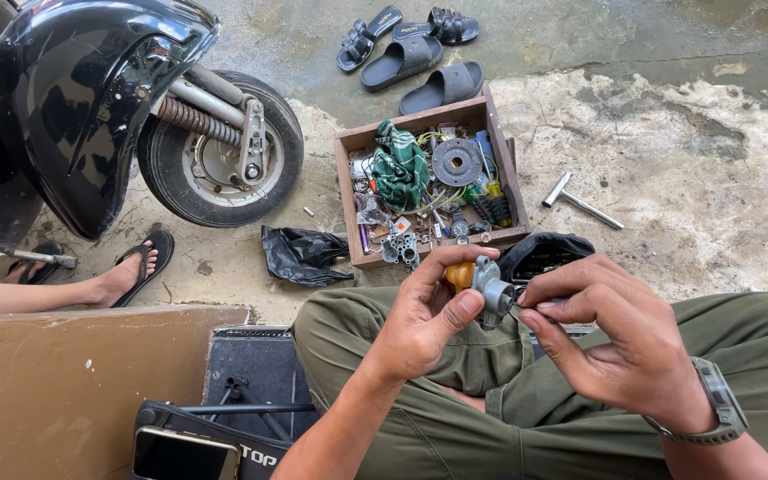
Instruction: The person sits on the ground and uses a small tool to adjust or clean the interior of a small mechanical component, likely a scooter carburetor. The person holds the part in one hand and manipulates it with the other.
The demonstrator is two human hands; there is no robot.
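Item, held: a small grey metal part (492,289) with an orange piece (460,274) at its left end, raised over our lap, near the middle of the scene.

Item, left hand (420,324): its grip is closed on the metal part, thumb pressed against the near face, fingers curled over the far side.

Item, right hand (611,333): thumb and forefinger pinched narrow at the part's right edge; whether they hold some small piece there we cannot tell. A grey wristwatch (717,404) sits on that wrist.

Item, on the floor beyond our knees: a wooden box (346,191) of loose parts, holding a green rag (400,169) and a round metal disc (456,161). Right of it lies a T-shaped wrench (580,203); left of it, a crumpled black bag (302,254).

Item, far left: a black scooter (91,107) with its wheel (222,151); another person's sandalled foot (131,274) below it. Dark sandals (411,49) lie at the far side.

Handling note, our judgement: we should keep the left hand steady as a vice, work over the lap so nothing dropped rolls away, and let the right fingertips do the fine turning only.
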